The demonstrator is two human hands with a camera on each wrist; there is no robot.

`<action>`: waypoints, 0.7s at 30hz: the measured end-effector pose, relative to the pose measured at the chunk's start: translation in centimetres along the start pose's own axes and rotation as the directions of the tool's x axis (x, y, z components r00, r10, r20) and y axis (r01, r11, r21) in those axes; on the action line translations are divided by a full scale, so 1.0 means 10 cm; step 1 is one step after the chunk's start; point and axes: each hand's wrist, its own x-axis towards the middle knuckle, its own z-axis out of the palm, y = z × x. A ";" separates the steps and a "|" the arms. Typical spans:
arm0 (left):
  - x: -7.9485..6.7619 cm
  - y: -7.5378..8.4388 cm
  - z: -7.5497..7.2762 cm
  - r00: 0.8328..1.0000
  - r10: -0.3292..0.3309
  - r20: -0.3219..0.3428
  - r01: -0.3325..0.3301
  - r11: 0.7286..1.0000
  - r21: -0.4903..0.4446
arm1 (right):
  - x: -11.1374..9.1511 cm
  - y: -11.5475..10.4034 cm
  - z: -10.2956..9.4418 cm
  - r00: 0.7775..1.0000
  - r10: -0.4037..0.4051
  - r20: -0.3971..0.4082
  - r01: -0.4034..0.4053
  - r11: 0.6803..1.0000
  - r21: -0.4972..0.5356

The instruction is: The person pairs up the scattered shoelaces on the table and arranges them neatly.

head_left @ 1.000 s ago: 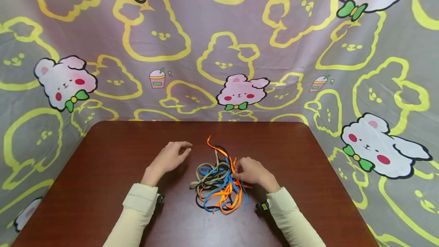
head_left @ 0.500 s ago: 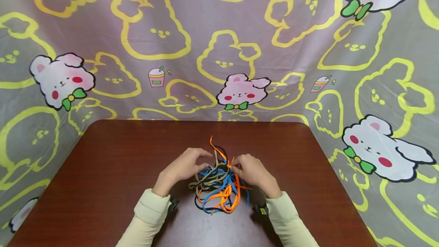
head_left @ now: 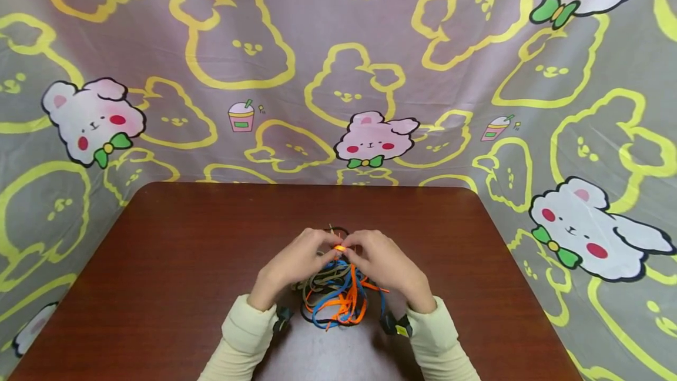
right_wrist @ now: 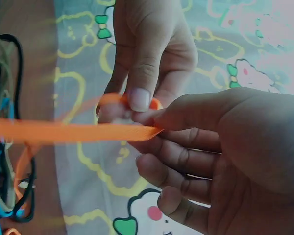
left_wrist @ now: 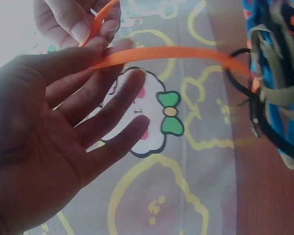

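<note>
Both hands meet above a tangled pile of flat shoelaces (head_left: 346,301) in the head view. My left hand (head_left: 295,260) pinches an orange shoelace (left_wrist: 171,52) between thumb and index finger, its other fingers spread loosely. Close against it, my right hand (head_left: 385,258) pinches the same lace near the left fingertips. A stretch of this orange lace runs from the fingers down to the pile, and a short loop shows between the hands in the right wrist view. Orange, blue, olive-beige and black laces are mixed together in the pile; the lace ends at the fingertips are partly hidden.
The pile lies on a dark brown wooden table (head_left: 185,240). Around the table's back and sides hangs a grey cloth (head_left: 296,34) printed with yellow outlines and white cartoon animals. A small dark device sits at each wrist.
My left hand has moved right and in over the pile to meet the right hand, now pinching the orange lace. The right hand has shifted slightly left, lifting the orange lace.
</note>
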 end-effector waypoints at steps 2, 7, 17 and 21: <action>-0.01 0.02 -0.03 0.999 0.008 -0.031 -0.009 1.000 -0.006 | 0.00 -0.03 -0.03 1.000 0.005 -0.016 -0.005 1.000 0.016; -0.07 0.05 -0.12 0.995 0.022 -0.096 -0.019 0.999 0.036 | -0.01 -0.07 -0.07 1.000 0.007 -0.013 -0.007 0.998 0.055; -0.18 0.17 -0.28 0.991 0.032 -0.129 -0.022 0.996 0.081 | -0.06 -0.10 -0.12 1.000 -0.001 -0.019 0.002 0.999 0.050; -0.22 0.18 -0.32 0.982 0.059 -0.177 -0.040 0.993 0.111 | -0.09 -0.09 -0.15 0.999 -0.004 -0.032 0.006 0.998 0.060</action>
